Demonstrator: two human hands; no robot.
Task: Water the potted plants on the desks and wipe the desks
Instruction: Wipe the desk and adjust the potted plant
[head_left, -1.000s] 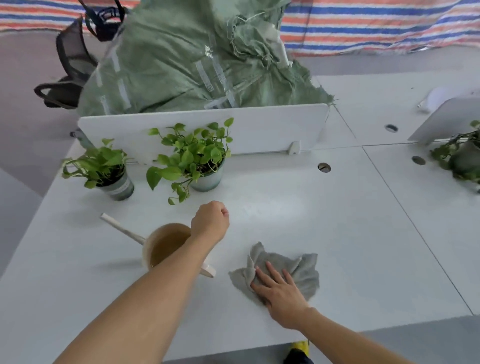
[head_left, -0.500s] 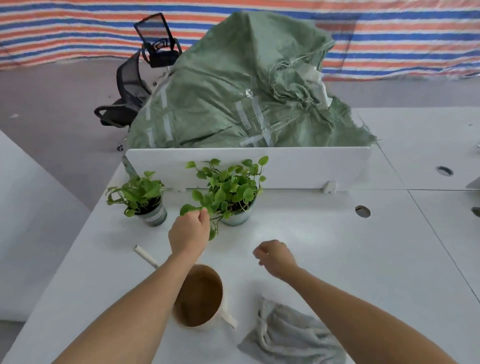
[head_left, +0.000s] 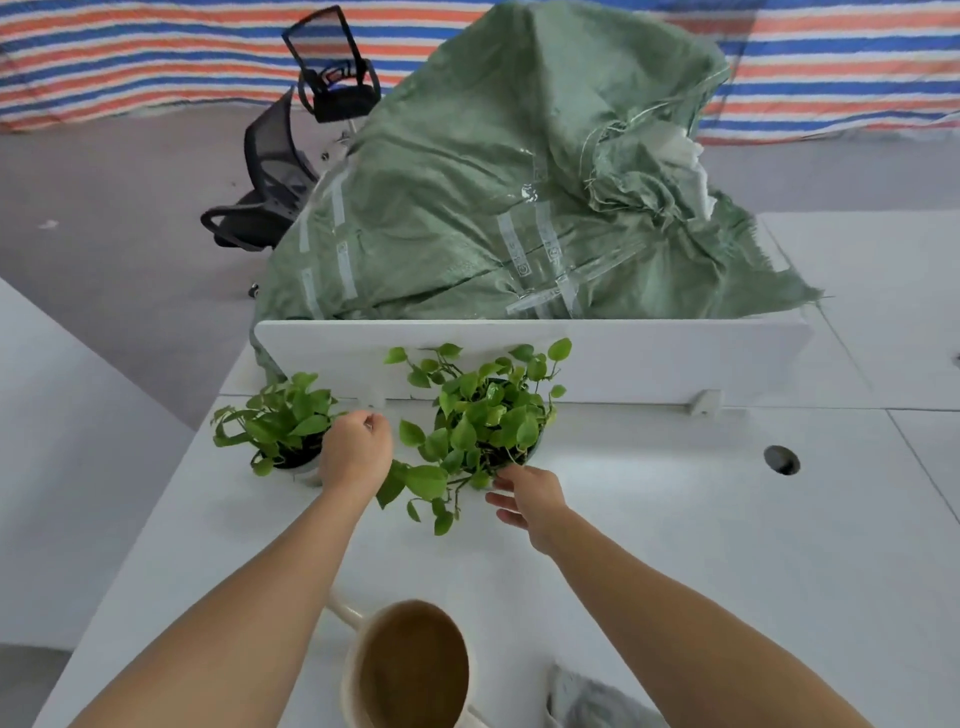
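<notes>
The left plant (head_left: 283, 421) and right plant (head_left: 488, 415) are standing far on the desk (head_left: 675, 519). The left grip (head_left: 356, 452) is curling beside the left plant; I cannot tell whether it is holding. The right grip (head_left: 527, 496) is reaching, spread, under the right plant's leaves. Print on the sack (head_left: 493, 208) tape is showing too blurred to read.

Left grip (head_left: 356, 452) curled, right grip (head_left: 527, 496) spread

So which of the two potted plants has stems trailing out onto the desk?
The larger plant by the right hand; the smaller plant beside the left hand is compact, bunched around its pot.
</notes>
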